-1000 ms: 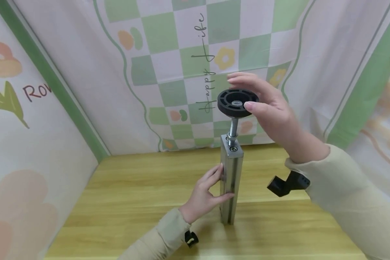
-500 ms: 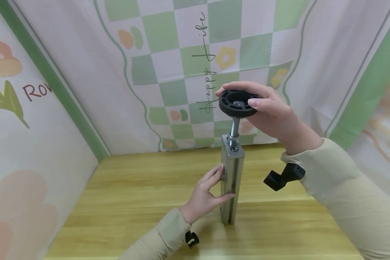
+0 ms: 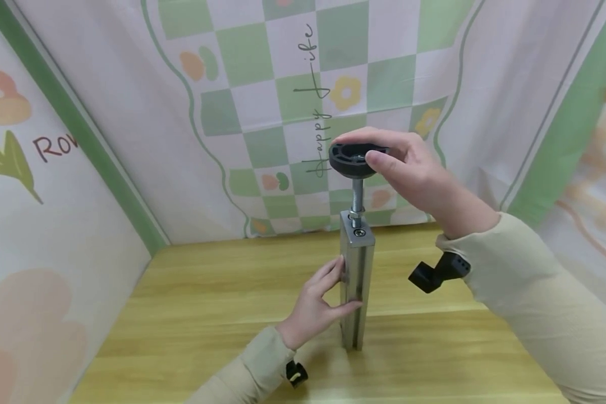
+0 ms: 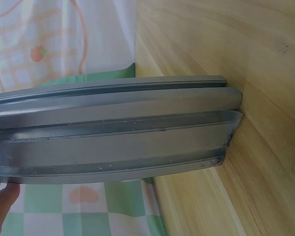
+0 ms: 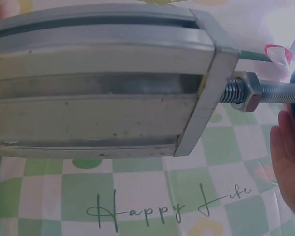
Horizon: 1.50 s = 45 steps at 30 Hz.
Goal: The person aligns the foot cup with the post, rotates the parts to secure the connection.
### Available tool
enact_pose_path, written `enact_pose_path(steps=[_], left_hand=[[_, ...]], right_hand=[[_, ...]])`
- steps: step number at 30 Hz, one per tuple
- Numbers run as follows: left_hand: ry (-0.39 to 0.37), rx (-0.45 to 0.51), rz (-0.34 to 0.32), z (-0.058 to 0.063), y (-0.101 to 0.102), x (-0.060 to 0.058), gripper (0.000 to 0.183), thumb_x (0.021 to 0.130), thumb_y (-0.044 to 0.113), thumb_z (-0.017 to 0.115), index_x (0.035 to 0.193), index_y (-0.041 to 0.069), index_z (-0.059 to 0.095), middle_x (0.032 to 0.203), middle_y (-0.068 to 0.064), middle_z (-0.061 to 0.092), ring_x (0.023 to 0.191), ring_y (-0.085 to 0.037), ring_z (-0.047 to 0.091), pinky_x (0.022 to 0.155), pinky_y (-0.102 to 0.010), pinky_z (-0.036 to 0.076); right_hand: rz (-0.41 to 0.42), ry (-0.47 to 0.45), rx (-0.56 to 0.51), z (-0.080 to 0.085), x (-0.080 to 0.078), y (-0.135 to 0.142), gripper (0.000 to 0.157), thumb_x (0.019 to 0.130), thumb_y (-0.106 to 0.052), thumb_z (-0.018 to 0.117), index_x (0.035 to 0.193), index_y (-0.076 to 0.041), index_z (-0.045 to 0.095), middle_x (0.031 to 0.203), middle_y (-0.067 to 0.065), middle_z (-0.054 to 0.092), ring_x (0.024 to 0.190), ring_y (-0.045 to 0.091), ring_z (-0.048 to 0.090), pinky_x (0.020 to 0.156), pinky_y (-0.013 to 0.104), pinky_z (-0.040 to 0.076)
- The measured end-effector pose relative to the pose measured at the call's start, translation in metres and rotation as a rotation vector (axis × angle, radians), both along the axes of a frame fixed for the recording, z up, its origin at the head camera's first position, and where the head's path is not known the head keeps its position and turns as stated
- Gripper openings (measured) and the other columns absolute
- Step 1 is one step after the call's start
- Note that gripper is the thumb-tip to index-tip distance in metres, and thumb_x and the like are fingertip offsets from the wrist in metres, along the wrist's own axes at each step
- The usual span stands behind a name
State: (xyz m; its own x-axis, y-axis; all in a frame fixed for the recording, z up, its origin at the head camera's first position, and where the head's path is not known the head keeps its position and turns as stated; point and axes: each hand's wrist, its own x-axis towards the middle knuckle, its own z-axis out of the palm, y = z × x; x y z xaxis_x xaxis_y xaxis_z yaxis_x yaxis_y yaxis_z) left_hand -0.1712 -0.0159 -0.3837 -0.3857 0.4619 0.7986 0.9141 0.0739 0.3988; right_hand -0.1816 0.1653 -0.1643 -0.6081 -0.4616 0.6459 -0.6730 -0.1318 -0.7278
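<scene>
Silver-grey, slotted metal profile (image 3: 362,272) stands upright on its narrow end on the yellow wood-grain table (image 3: 207,314). Left hand (image 3: 308,314) grips it below mid-height, thumb on the near face, fingers on the far side. Right hand (image 3: 416,174) pinches the rim of the black, round, ribbed foot disc (image 3: 344,165), thumb above; how firmly, cannot tell. Disc sits atop a bright threaded steel rod (image 3: 357,193) rising from the flat grey metal end plate (image 5: 209,88). Main risk, as judged: tipping. The footprint is small and the disc is far above the left-hand hold, so a sideways push at the disc would act with long leverage. Second: any twist at the disc could turn the whole profile if the left grip is too light. Third: the silver hex nut (image 5: 248,92) shows bare thread between itself and the plate, so it is probably not locking the rod; play or unwanted turning possible. Fourth: thumb could slip off the disc's edge, given so little contact. Lower end of the profile looks uneven in the left wrist view; if rough, sliding might scratch the table.
</scene>
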Motion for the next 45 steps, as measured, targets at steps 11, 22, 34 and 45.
enact_pose_path(steps=[11, 22, 34, 45], left_hand=[[-0.063, -0.015, -0.002, 0.001, 0.000, 0.003, 0.099, 0.072, -0.001, 0.079, 0.150, 0.009, 0.018, 0.131, -0.026, 0.047, 0.106, -0.030, 0.059, 0.097, -0.026, 0.050], [-0.006, -0.007, 0.000, 0.001, 0.002, 0.004, 0.101, 0.070, -0.003, 0.079, 0.150, 0.007, 0.018, 0.129, -0.025, 0.049, 0.102, -0.027, 0.061, 0.096, -0.026, 0.051], [0.008, 0.001, 0.002, 0.002, 0.001, 0.002, 0.099, 0.070, -0.004, 0.079, 0.149, 0.005, 0.020, 0.129, -0.026, 0.049, 0.102, -0.027, 0.061, 0.096, -0.027, 0.051], [-0.076, -0.005, 0.014, 0.000, 0.000, 0.004, 0.092, 0.072, 0.000, 0.079, 0.147, 0.000, 0.025, 0.134, -0.026, 0.046, 0.103, -0.029, 0.061, 0.097, -0.027, 0.050]], right_hand=[[-0.241, 0.005, 0.098, 0.008, 0.014, -0.009, 0.021, 0.090, -0.010, 0.064, 0.109, -0.010, 0.070, 0.117, 0.003, 0.063, 0.096, 0.016, 0.064, 0.077, 0.018, 0.056], [-0.528, 0.024, 0.155, 0.009, 0.023, -0.012, 0.026, 0.082, -0.011, 0.071, 0.108, -0.006, 0.070, 0.099, 0.002, 0.054, 0.072, 0.016, 0.054, 0.056, 0.017, 0.046], [-0.620, 0.027, 0.074, 0.008, 0.022, -0.017, 0.026, 0.080, -0.013, 0.071, 0.101, 0.001, 0.064, 0.099, -0.002, 0.051, 0.091, 0.017, 0.054, 0.072, 0.015, 0.051], [-0.713, 0.076, 0.140, 0.007, 0.024, -0.022, 0.030, 0.077, -0.017, 0.075, 0.099, -0.001, 0.064, 0.097, -0.004, 0.047, 0.092, 0.013, 0.049, 0.072, 0.018, 0.048]])
